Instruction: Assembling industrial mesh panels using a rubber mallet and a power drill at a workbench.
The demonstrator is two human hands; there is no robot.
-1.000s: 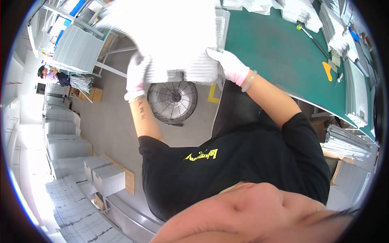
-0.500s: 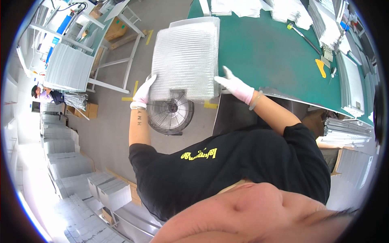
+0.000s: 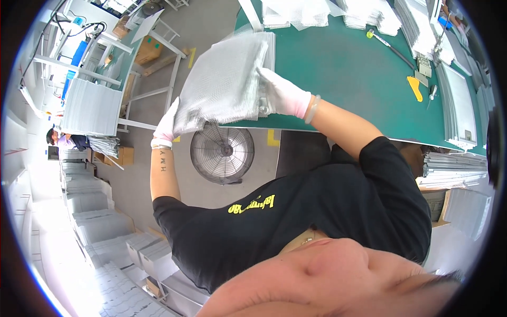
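A stack of silvery mesh sheets [image 3: 222,79] is held between my two hands at the left end of the green table, tilted down to the left and blurred by motion. My left hand [image 3: 168,127], in a white glove, grips its lower left edge. My right hand [image 3: 285,94], gloved too, is closed on the right edge, its thumb side up and its other fingers partly hidden. More sheets [image 3: 270,46] show beneath at the right side, lying still at the table's edge.
A round floor fan [image 3: 222,153] stands below the sheets. On the green table [image 3: 327,79] lie a hammer [image 3: 391,48], a yellow-handled scraper [image 3: 415,89] and piles of white sheets [image 3: 296,13]. Another workbench [image 3: 127,68] stands at left, with a person [image 3: 66,140] beyond.
Both hands have shifted left with the mesh sheets, which have turned and tilted down to the left. My right hand has moved inward over their right edge. The fan is more exposed.
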